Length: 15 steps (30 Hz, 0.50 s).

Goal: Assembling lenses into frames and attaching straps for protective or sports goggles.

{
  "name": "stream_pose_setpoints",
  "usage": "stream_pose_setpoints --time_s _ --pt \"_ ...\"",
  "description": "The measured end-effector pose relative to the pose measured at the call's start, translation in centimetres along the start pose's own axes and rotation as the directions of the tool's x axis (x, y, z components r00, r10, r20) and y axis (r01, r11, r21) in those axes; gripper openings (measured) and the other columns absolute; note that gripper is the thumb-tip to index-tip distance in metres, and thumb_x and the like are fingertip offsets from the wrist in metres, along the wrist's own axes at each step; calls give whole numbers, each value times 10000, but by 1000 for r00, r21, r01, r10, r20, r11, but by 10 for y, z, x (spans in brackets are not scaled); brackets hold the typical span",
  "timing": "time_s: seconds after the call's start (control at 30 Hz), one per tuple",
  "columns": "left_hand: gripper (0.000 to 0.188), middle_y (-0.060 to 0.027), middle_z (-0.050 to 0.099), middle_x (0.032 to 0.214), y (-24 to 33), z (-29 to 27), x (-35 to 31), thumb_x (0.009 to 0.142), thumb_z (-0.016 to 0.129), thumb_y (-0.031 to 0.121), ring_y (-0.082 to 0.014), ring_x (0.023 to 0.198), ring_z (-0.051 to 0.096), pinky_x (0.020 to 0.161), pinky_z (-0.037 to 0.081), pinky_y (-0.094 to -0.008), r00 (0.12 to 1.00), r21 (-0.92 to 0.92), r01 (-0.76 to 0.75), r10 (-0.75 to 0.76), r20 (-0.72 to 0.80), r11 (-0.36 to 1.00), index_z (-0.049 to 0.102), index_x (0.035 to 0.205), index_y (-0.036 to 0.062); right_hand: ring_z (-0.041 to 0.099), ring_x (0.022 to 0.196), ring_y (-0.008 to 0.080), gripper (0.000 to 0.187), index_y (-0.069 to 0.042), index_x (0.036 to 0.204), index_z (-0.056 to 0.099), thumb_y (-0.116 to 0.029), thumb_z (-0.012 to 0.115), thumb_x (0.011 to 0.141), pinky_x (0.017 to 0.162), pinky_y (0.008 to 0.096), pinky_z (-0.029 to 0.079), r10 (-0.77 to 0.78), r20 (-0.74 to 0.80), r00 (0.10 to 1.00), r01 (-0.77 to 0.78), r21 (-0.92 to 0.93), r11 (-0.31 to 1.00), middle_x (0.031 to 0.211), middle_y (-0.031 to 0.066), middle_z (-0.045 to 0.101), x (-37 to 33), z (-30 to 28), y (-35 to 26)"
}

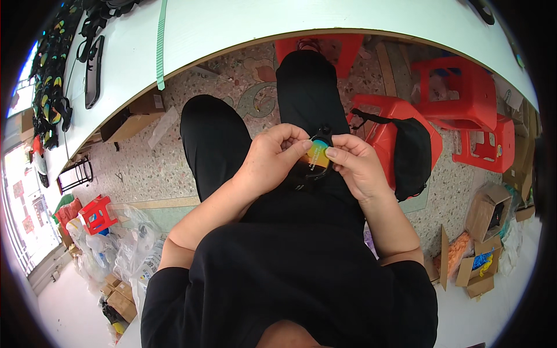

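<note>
Above my lap I hold a pair of black goggles (318,155) with a shiny yellow, green and blue lens facing up. My left hand (271,158) pinches its left side between thumb and fingers. On the opposite side, my right hand (360,165) grips the rim, thumb on the lens edge. The black strap hangs below and blends into my dark clothes, so its full shape is hard to make out. Both forearms reach in from the lower part of the view.
A white table (243,23) curves ahead, with a green measuring strip (161,46) and a heap of similar goggles (52,87) at left. Red stools (455,95) and a black bag (413,156) are to the right. Open cardboard boxes (480,272) and plastic bags (130,243) lie around.
</note>
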State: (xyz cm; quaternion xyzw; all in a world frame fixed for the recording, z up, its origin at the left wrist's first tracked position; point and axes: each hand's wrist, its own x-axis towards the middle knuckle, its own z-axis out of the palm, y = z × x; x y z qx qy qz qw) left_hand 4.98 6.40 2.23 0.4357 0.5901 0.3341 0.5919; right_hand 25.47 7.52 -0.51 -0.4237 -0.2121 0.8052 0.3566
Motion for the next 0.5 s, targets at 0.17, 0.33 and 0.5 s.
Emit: stream_pose_setpoints --time_s 0.17,0.33,0.5 --pt "110 11 634 862 6 -1 0 956 635 86 -38 779 572 712 462 -181 993 2 98 -98 60 995 642 1002 -14 568 729 67 122 -80 959 647 -86 726 866 652 203 431 184 34 982 -186 73 980 842 -9 637 8 -1 -17" --pt "102 31 620 860 15 -3 0 950 647 98 -24 747 525 659 417 -170 982 -113 172 -160 105 979 651 1001 9 518 623 60 128 -101 822 606 -94 733 836 599 211 425 355 172 919 -364 25 931 720 -36 574 26 -7 -28" --pt "133 19 619 838 18 -13 4 946 665 167 -37 736 545 649 427 -179 918 -285 386 -334 212 877 653 998 45 536 609 59 139 -81 788 594 -106 723 834 551 211 419 507 257 823 -509 -63 858 689 -24 557 46 -2 -45"
